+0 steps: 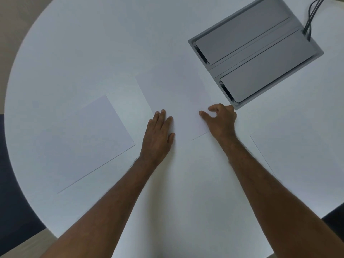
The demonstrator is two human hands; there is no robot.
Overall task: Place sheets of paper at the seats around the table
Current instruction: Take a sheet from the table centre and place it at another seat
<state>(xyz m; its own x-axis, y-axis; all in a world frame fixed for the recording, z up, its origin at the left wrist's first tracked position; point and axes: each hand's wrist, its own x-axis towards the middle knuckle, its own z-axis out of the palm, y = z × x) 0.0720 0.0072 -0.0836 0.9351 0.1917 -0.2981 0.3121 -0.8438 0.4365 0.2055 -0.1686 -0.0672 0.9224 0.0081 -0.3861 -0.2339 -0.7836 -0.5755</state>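
Two bare forearms reach out from the camera across a round white desk (74, 53), the largest thing in view, where sheets of paper are being laid out for the seats. A grey cable hatch (255, 51) is set into the desk at upper right, with dark cables (312, 13) trailing from it. One sheet (87, 142) lies flat at left; another (297, 155) lies at right, partly under the forearm. A middle sheet (176, 101) sits between the hands. The left hand (158, 135) presses on it, fingers flat and spread, gripping nothing. The right hand (221, 118) rests at its right edge, fingers loosely curled, forefinger on the paper; whether it pinches the edge cannot be told. The paper looks thin, light and limp, likely to slide; a corner or edge seems the best hold.
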